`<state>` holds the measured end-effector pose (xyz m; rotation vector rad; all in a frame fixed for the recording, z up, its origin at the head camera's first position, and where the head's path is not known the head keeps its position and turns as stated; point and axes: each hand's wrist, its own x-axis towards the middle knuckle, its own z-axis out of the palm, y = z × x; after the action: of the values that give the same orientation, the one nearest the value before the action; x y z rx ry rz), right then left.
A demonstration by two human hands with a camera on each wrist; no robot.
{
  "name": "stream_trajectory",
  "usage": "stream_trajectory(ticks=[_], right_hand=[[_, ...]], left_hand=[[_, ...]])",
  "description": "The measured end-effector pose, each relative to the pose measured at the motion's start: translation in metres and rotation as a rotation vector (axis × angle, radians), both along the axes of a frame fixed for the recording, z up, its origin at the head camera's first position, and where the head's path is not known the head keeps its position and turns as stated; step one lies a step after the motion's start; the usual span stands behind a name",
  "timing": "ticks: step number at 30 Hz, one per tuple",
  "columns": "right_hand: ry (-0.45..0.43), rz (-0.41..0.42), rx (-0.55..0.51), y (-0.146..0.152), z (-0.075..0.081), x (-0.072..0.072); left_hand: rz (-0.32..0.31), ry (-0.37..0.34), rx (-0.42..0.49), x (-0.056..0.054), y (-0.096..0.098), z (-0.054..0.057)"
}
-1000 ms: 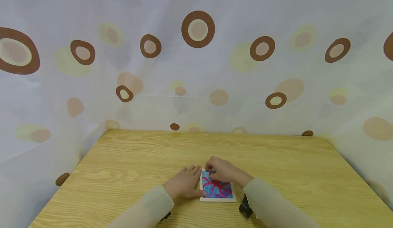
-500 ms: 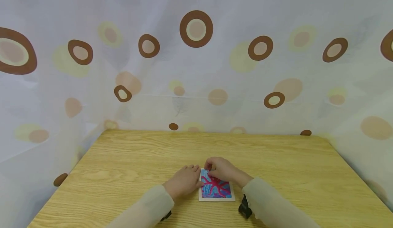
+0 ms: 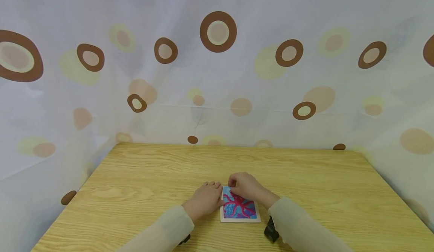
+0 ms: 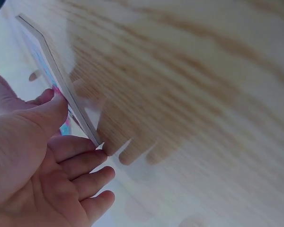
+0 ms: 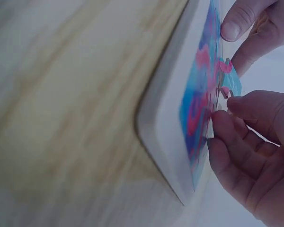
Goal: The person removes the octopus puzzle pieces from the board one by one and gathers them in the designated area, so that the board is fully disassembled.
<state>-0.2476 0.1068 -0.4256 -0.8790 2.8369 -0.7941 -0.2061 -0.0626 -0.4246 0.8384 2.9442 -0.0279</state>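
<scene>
A jigsaw puzzle [image 3: 239, 210] with a pink octopus on blue lies in a pale tray [image 3: 240, 220] on the table. My left hand [image 3: 204, 201] rests flat along its left side, thumb over the edge and the other fingers on the table, as the left wrist view shows. Over the puzzle's far part, my right hand [image 3: 248, 187] pinches a blue and pink jigsaw piece [image 5: 233, 80] between thumb and fingertips. That piece stands tilted up from the picture in the right wrist view. The right hand hides the puzzle's far right corner from the head view.
The wooden table [image 3: 152, 169] stretches out on all sides of the puzzle. A white curtain [image 3: 217, 78] with brown rings and pale spots hangs behind and beside it. A black wrist camera [image 3: 271, 231] sits under the right sleeve.
My left thumb has moved up along the tray's left edge, away from its near corner. The right hand has shifted slightly and more of the octopus's head shows.
</scene>
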Motion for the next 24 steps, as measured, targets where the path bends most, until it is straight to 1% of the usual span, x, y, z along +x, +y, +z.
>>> stream_trajectory(ticks=[5,10,12,18,21,24], right_hand=[[-0.005,-0.004,-0.041,0.006,0.004,-0.001],[-0.045,-0.039,-0.075,0.025,0.005,-0.004],[-0.059,-0.069,-0.083,0.036,0.005,-0.006],[-0.080,-0.141,-0.103,0.076,0.006,-0.011],[-0.087,-0.155,-0.117,0.096,0.006,-0.013],[-0.065,-0.148,-0.109,0.114,0.004,-0.016]], left_hand=[[-0.012,0.015,-0.014,0.000,-0.001,0.000],[-0.013,0.008,-0.002,0.002,-0.002,0.004],[-0.009,0.003,0.004,0.003,-0.002,0.004],[-0.013,0.003,-0.019,0.004,-0.001,0.004],[-0.020,0.003,-0.028,0.004,-0.002,0.004],[-0.031,0.004,-0.033,0.005,-0.004,0.005]])
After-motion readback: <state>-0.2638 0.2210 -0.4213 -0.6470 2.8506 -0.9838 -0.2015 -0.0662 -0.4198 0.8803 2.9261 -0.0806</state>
